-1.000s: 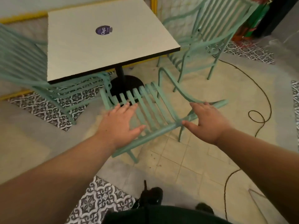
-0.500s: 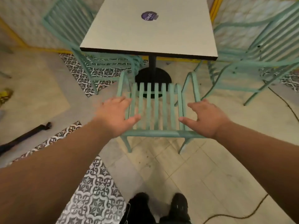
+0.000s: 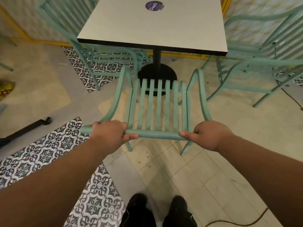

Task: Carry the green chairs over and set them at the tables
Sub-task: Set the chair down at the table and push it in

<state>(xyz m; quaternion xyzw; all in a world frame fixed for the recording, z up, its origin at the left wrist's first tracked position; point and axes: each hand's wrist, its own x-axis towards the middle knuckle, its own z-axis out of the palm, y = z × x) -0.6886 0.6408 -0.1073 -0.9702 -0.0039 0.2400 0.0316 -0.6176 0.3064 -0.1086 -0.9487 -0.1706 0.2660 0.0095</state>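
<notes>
Fingers (image 3: 131, 136) of both hands curl round the top rail (image 3: 155, 134) of the green chair (image 3: 154, 104). The left hand (image 3: 107, 135) grips the rail's left end and the right hand (image 3: 211, 136) its right end. The chair faces the worktop (image 3: 155, 27), its seat front near the black pedestal base (image 3: 157, 74); whether its legs touch the floor (image 3: 188, 177) I cannot tell. Two other green chairs, one on the left (image 3: 91, 51) and one on the right (image 3: 262, 63), flank the worktop. The chair looks like stiff slatted metal, likely light but bulky, so a grip at both rail ends should keep it level. No container is in view, and the worktop carries only a purple sticker (image 3: 153, 5).
</notes>
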